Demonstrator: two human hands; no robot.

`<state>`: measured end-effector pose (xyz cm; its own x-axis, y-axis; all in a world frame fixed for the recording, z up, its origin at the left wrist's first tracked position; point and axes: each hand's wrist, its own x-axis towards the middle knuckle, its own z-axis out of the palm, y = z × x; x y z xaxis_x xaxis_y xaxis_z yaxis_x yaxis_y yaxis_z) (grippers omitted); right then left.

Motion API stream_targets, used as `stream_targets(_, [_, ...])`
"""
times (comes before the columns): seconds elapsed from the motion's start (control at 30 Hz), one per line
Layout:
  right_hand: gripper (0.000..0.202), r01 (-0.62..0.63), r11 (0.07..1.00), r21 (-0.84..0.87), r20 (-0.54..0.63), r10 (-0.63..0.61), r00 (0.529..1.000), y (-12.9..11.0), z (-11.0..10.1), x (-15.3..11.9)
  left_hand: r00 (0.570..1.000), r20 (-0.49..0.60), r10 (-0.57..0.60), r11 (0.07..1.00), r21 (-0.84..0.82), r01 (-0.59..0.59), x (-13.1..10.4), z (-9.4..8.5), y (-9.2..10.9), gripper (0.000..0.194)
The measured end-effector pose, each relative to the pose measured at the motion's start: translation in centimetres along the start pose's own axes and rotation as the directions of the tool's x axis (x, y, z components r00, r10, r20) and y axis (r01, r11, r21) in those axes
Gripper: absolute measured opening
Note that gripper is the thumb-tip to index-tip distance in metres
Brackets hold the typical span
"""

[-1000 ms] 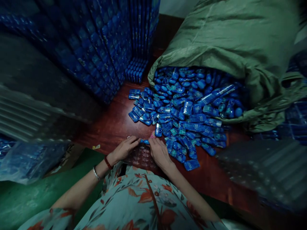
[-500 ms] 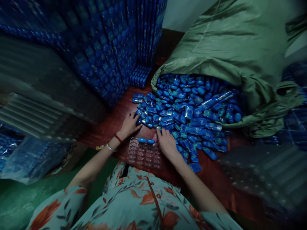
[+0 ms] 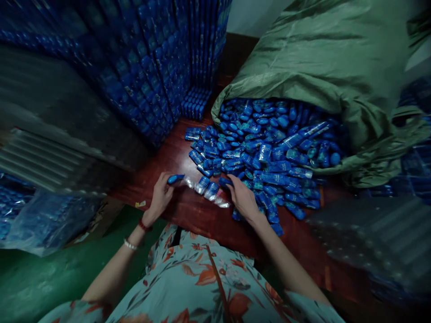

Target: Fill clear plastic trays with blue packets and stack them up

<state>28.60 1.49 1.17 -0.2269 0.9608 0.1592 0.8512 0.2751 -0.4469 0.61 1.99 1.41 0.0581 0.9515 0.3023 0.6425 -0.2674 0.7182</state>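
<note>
My left hand (image 3: 161, 195), thumb and fingers closed, holds a small blue packet (image 3: 175, 179) at the left end of a clear plastic tray (image 3: 221, 202). My right hand (image 3: 243, 198) pinches another blue packet (image 3: 225, 181) at the tray's right end. Between the hands, two blue packets (image 3: 207, 187) sit side by side in the tray. The tray shows only as a narrow, slanting strip; the rest of it is hard to make out. Beyond my hands, a heap of blue packets (image 3: 249, 159) spreads over the red-brown table (image 3: 188, 206).
A big green sack (image 3: 323, 49) lies on its side behind the heap, its mouth full of packets. Tall stacks of filled trays (image 3: 144, 63) rise at the back left. Stacked clear trays stand at left (image 3: 50, 157) and right (image 3: 373, 237).
Both hands came away from the heap's edge with a blue packet each, the left moving left and down. The tray, earlier flat with its cups showing, now appears as a slanting strip.
</note>
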Motion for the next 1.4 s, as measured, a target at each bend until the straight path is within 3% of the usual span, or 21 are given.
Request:
stream_targets(0.07, [0.03, -0.072, 0.98, 0.183, -0.19, 0.108, 0.976, -1.2, -0.3, -1.6, 0.994, -0.107, -0.039, 0.996, -0.087, 0.03, -1.6, -0.4, 1.5, 0.016])
stream_targets(0.13, [0.025, -0.051, 0.952, 0.301, -0.272, 0.138, 0.952, -2.7, -0.7, -2.9, 0.98, -0.175, -0.091, 0.986, -0.153, 0.064, -2.2, -0.4, 2.7, 0.013])
stream_targets(0.27, [0.033, 0.141, 0.881, 0.451, -0.09, -0.112, 0.99, -4.7, -2.1, -4.3, 0.914, -0.329, -0.239, 0.952, -0.266, 0.153, -0.7, -0.7, 3.5, 0.016])
stream_targets(0.33, [0.041, 0.239, 0.854, 0.462, 0.019, -0.279, 0.96, -5.3, -2.7, -4.8, 0.892, -0.369, -0.26, 0.943, -0.296, 0.153, 0.4, -1.2, 3.9, 0.02])
stream_targets(0.4, [0.043, 0.337, 0.865, 0.372, 0.127, -0.406, 0.905, -5.8, -2.9, -5.5, 0.94, -0.282, -0.191, 0.95, -0.295, 0.104, 0.9, -2.0, 4.6, 0.025])
stream_targets(0.47, [0.041, 0.421, 0.88, 0.218, 0.245, -0.467, 0.85, -6.4, -2.3, -6.4, 0.997, -0.06, -0.054, 0.962, -0.27, 0.036, 0.6, -2.7, 5.3, 0.025])
stream_targets(0.57, [0.041, 0.472, 0.881, 0.034, 0.379, -0.449, 0.809, -7.0, -0.7, -7.4, 0.962, 0.256, 0.091, 0.982, -0.182, -0.045, -1.5, -2.9, 5.3, 0.021])
stream_targets(0.63, [0.044, 0.435, 0.899, -0.045, 0.421, -0.378, 0.825, -6.9, 0.2, -7.4, 0.938, 0.333, 0.091, 0.992, -0.113, -0.056, -3.2, -2.5, 3.9, 0.023])
stream_targets(0.77, [0.044, 0.271, 0.94, -0.207, 0.421, -0.164, 0.892, -5.3, 0.1, -5.4, 0.932, 0.356, 0.064, 0.997, -0.063, -0.045, -5.7, -0.9, 0.1, 0.023])
stream_targets(0.83, [0.042, 0.218, 0.947, -0.237, 0.403, -0.108, 0.909, -4.4, -0.9, -4.0, 0.926, 0.368, 0.084, 0.996, -0.058, -0.067, -6.3, 0.1, -0.7, 0.024])
stream_targets(1.0, [0.037, 0.06, 0.997, -0.05, 0.207, -0.048, 0.977, -4.2, -3.0, -2.4, 0.926, 0.369, 0.087, 0.995, 0.017, -0.1, -7.2, 2.9, 0.9, 0.034])
stream_targets(1.1, [0.031, 0.061, 0.992, 0.11, 0.109, -0.074, 0.991, -4.9, -2.1, -2.7, 0.939, 0.337, 0.063, 0.996, 0.036, -0.08, -7.7, 3.9, 1.7, 0.035])
stream_targets(1.17, [0.032, 0.091, 0.99, 0.11, 0.06, -0.098, 0.993, -5.1, -0.8, -2.9, 0.944, 0.327, 0.043, 0.999, 0.018, -0.051, -7.8, 4.1, 1.8, 0.032])
stream_targets(1.3, [0.036, 0.132, 0.99, -0.057, 0.126, -0.124, 0.984, -4.8, 1.1, -2.6, 0.943, 0.33, -0.036, 0.994, -0.09, 0.069, -7.1, 3.8, 1.8, 0.022])
stream_targets(1.4, [0.037, 0.169, 0.967, -0.19, 0.229, -0.124, 0.966, -5.1, 0.7, -1.8, 0.962, 0.255, -0.094, 0.99, -0.08, 0.118, -5.7, 3.4, 1.9, 0.018])
